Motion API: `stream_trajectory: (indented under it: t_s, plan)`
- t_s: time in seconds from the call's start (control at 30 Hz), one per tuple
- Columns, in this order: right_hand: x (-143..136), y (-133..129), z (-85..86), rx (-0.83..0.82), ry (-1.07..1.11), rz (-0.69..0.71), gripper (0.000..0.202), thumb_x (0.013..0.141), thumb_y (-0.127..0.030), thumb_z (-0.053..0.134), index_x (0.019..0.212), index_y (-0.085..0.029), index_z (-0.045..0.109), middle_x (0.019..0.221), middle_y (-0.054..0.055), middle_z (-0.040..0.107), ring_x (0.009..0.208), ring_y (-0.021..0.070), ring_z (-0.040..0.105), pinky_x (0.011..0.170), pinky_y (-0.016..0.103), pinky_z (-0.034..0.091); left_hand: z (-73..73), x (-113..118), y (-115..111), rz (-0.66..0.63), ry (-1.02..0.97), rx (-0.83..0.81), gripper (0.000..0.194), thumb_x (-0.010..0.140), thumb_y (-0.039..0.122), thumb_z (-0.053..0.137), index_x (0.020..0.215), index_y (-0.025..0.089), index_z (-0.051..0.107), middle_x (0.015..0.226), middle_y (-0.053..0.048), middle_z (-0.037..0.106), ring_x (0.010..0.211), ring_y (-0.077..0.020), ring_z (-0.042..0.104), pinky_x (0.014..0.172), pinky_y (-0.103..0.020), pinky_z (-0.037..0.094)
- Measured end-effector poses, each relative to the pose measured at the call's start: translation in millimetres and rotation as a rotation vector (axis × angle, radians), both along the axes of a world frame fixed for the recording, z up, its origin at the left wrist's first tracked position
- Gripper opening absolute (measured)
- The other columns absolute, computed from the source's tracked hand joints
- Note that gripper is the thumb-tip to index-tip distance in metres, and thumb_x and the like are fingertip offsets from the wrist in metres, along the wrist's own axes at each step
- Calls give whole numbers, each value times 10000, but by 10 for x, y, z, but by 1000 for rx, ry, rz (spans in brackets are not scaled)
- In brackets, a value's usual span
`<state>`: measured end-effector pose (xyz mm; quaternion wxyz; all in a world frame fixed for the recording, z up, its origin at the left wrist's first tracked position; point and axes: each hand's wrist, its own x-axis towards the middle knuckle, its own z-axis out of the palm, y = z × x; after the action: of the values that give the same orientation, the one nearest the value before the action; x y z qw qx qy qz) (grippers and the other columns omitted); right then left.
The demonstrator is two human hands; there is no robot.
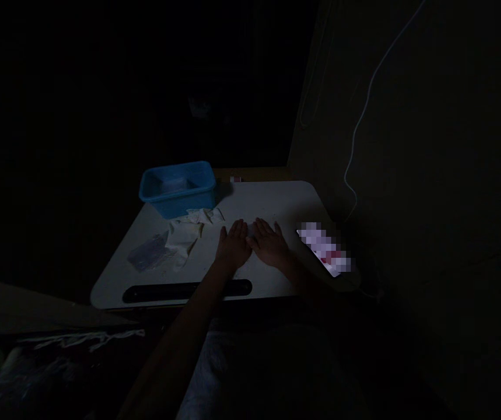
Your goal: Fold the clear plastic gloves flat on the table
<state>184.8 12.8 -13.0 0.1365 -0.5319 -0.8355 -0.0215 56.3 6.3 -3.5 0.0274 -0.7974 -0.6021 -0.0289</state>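
Note:
Both hands lie palm down, side by side, on a white table (272,195) in a dark room. My left hand (234,244) has its fingers stretched forward and its thumb out to the left. My right hand (268,242) is flat too, with its fingers extended toward the far edge. Between the fingertips shows a small pale patch that I cannot make out. Left of my left hand are crumpled whitish wrappers or cloths (183,236) and a clear plastic packet (147,253).
A blue plastic basin (179,189) stands at the table's back left. A lit phone (325,249), its screen blurred, lies at the right edge. A black slot (158,291) runs along the near edge. A white cable (368,93) hangs at the right.

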Motion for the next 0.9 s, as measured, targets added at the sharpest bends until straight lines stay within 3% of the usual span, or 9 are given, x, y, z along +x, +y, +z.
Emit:
stream_trajectory:
  t_s: [0.53, 0.6, 0.77, 0.9]
  plan:
    - [-16, -12, -28, -2, 71, -346, 692, 900, -487, 182, 1311, 49, 335, 1385, 268, 301, 1317, 317, 219, 1036, 540, 125, -18, 7, -8, -1, 8, 35, 546, 892, 331, 162, 1370, 84, 257, 1446, -128, 254, 1339, -219, 209, 1053, -488, 200]
    - [1, -18, -8, 18, 71, -286, 668, 905, -466, 186, 1333, 33, 302, 1400, 252, 286, 1326, 301, 206, 1042, 520, 140, -24, 6, -4, -2, 12, 37, 547, 888, 319, 165, 1373, 81, 250, 1449, -128, 246, 1340, -222, 205, 1054, -494, 196]
    - [36, -60, 49, 31, -18, 108, 581, 918, -435, 174, 1370, -85, 277, 1450, 133, 240, 1350, 217, 171, 1074, 473, 114, -30, -3, 14, 6, 18, -11, 557, 867, 305, 207, 1382, 96, 240, 1462, -107, 214, 1348, -213, 184, 1063, -479, 190]
    - [29, -66, 54, -9, -48, 131, 558, 927, -413, 143, 1349, -98, 326, 1425, 129, 298, 1334, 205, 224, 1071, 494, 102, -4, 2, 8, 5, 24, -30, 557, 869, 302, 198, 1383, 90, 233, 1464, -108, 203, 1351, -211, 171, 1065, -484, 178]
